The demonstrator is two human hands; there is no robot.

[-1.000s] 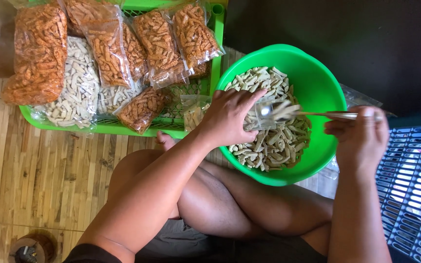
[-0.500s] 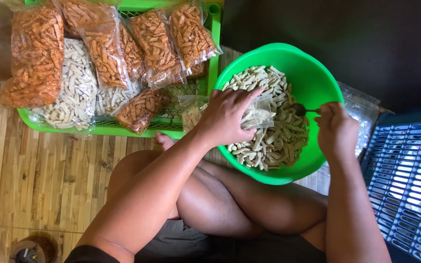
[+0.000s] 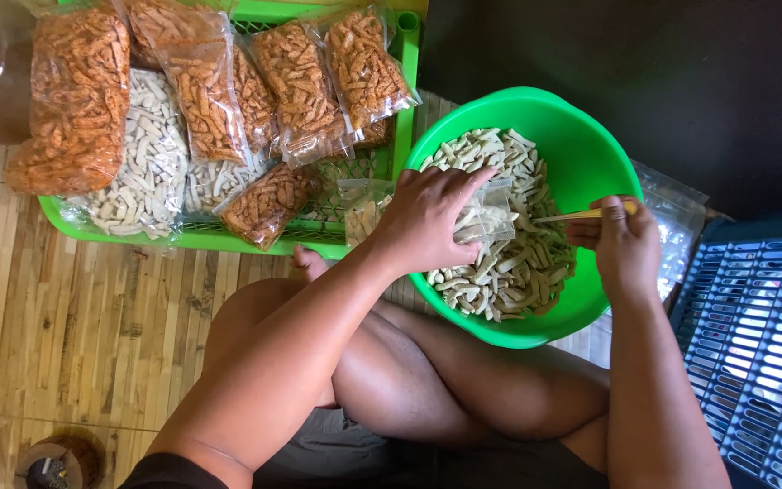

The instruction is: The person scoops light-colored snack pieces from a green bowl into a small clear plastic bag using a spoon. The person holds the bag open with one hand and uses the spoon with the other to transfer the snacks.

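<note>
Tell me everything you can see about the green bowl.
The round bright green plastic bowl looks smooth and glossy. It sits upright by the person's legs, right of the green crate, and is part filled with pale stick-shaped snacks. The left hand holds a small clear bag over it; the right hand holds a utensil inside.

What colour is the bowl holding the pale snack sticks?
Bright green bowl, seen clearly in the head view.

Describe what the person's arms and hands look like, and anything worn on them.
Both arms are bare from above the elbow down, with no gloves, watch or rings visible on the left hand or the right hand. A dark sleeve edge shows at the left upper arm. Fingernails look short and unpainted.
</note>
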